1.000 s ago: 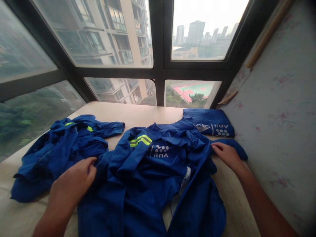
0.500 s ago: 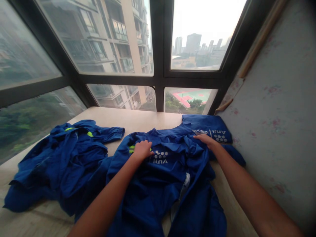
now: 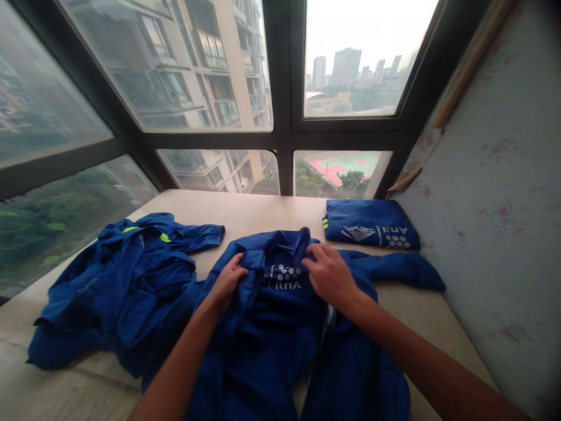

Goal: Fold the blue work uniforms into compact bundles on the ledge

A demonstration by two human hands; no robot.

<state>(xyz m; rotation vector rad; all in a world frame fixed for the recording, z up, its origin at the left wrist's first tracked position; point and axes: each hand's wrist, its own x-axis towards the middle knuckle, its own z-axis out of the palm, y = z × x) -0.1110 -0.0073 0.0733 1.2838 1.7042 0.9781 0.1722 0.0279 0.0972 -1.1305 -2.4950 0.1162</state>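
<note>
The blue jacket [image 3: 263, 333] lies spread out under and between my hands, its collar end away from me and its lower part running back toward me past both wrists. My left hand [image 3: 228, 279] pinches a fold of its cloth near the collar, thumb against curled fingers. My right hand [image 3: 328, 275] pinches the other side of the collar opening, fingertips drawn together, and a bit of collar stands up just beyond them. Between my hands, white lettering [image 3: 287, 278] shows upside down on the cloth. Just below my right hand is a small whitish patch [image 3: 331, 316], too blurred to make out. One sleeve [image 3: 403, 270] stretches out to the right of my right hand.

Beyond that sleeve, a folded blue garment [image 3: 368, 222] lies flat with its white print facing up. Left of my left hand, a second blue jacket [image 3: 114, 286] lies rumpled, with yellow-green strips [image 3: 164, 237] across it; I can't tell exactly where its cloth ends and mine begins. Everything rests on a pale surface [image 3: 249, 204]. Dark window frames [image 3: 284, 126] rise beyond my hands, and a flowered wall [image 3: 495, 222] stands to their right.
</note>
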